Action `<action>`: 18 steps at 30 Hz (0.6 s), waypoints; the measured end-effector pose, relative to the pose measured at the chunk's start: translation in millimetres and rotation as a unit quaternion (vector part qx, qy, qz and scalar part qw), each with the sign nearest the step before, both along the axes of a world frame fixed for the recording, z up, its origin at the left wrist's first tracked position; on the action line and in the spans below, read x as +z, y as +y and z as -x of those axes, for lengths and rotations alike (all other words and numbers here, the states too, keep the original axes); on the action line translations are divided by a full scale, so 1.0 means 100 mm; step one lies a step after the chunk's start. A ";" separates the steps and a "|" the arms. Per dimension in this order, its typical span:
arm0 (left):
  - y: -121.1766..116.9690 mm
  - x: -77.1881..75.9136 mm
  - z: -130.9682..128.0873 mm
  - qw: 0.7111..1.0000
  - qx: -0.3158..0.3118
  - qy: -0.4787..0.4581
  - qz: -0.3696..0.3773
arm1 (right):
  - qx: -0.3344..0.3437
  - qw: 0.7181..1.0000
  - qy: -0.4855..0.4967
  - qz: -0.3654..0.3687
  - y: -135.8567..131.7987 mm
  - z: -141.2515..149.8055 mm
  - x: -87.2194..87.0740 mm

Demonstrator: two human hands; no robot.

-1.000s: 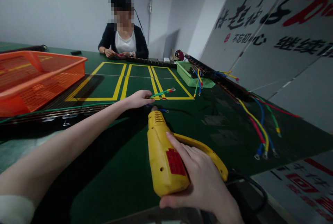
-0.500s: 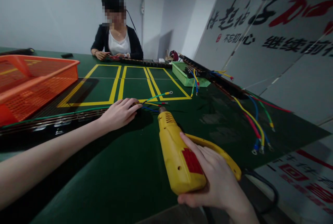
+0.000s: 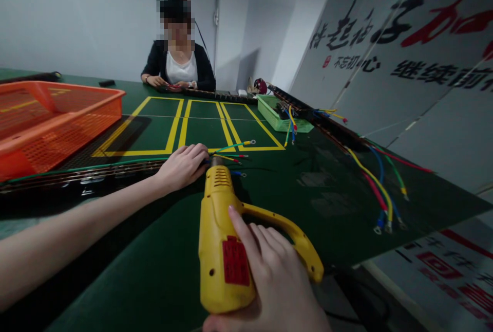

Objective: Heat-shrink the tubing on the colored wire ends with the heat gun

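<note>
My right hand (image 3: 275, 275) is closed around a yellow heat gun (image 3: 215, 219) with a red label. Its nozzle points away from me, close beside the fingers of my left hand (image 3: 183, 167). That left hand is closed over the end of a wire bundle (image 3: 233, 145), whose green, yellow and blue leads with ring lugs stick out to the right. What lies under the palm is hidden. A long black strip (image 3: 88, 185) with wires along it runs left from that hand on the green table.
At left stands an orange mesh basket (image 3: 77, 131). A light green basket (image 3: 277, 121) sits at the back right, near another black strip (image 3: 339, 129) with coloured leads (image 3: 372, 178) hanging over the table. A person (image 3: 179, 59) sits opposite, hands at a similar strip.
My right hand has brought the heat gun to the left, so its nozzle is now nearer my left fingers. My left hand stays on the wire bundle. The view has shifted slightly.
</note>
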State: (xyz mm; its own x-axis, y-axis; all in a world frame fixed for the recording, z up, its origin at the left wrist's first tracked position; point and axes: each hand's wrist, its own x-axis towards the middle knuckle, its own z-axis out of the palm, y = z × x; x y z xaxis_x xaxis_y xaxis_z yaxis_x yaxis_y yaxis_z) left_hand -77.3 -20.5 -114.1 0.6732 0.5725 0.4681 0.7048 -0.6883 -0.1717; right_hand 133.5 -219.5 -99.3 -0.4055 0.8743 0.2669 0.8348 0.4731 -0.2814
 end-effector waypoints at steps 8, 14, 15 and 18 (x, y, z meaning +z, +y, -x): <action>0.02 -0.02 0.03 0.999 0.012 -0.030 0.034 | 0.019 0.998 0.037 0.039 0.03 0.09 -0.03; 0.02 -0.02 0.03 0.999 0.014 -0.032 0.038 | 0.034 0.997 0.026 0.066 0.04 0.02 0.04; 0.03 -0.02 0.03 0.999 0.014 -0.032 0.038 | 0.039 0.997 0.025 0.066 0.05 -0.01 0.05; 0.04 -0.04 0.04 0.998 0.021 -0.045 0.026 | 0.040 0.996 0.032 0.074 0.08 -0.10 0.07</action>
State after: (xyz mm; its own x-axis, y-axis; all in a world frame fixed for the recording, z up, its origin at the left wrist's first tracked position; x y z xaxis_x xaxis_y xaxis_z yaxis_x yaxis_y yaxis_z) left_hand -80.9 -16.8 -118.2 0.6039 0.6245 0.4954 0.7447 -0.6636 -0.0713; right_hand 143.8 -211.7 -92.4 -0.4616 0.8714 0.1660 0.7741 0.4871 -0.4043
